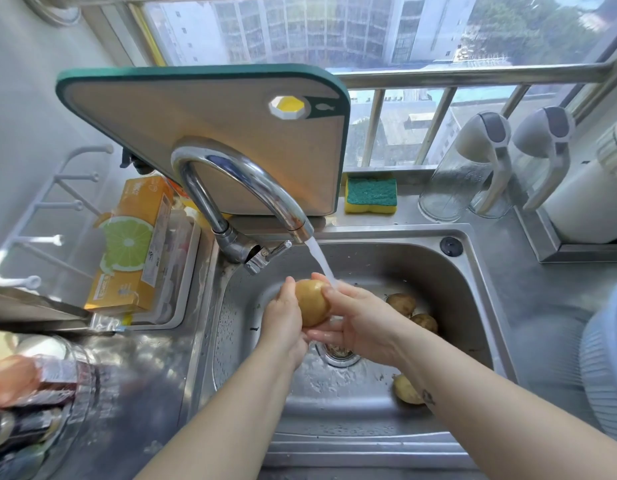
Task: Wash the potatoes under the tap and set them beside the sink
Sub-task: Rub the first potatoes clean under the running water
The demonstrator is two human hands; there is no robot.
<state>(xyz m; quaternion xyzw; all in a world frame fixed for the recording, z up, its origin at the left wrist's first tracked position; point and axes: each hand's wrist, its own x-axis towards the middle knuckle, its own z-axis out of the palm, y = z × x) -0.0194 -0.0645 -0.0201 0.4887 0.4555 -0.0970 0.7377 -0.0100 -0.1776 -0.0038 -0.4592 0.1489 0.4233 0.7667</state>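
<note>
while under one tap [238, 181], one potato [310, 301] clasped by left hand [283, 322] and right hand [360, 323], three potatoes [400, 304] [425, 322] [406, 389] in sink [438, 271]

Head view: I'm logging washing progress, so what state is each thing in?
Tap: running.
Held potato: wet, under the stream.
Left hand: grips the held potato.
Right hand: grips it, fingers beneath.
Other potatoes: three, lying in the sink.
Cutting board: propped upright behind the tap.
Sponge: flat, green side up.
</note>
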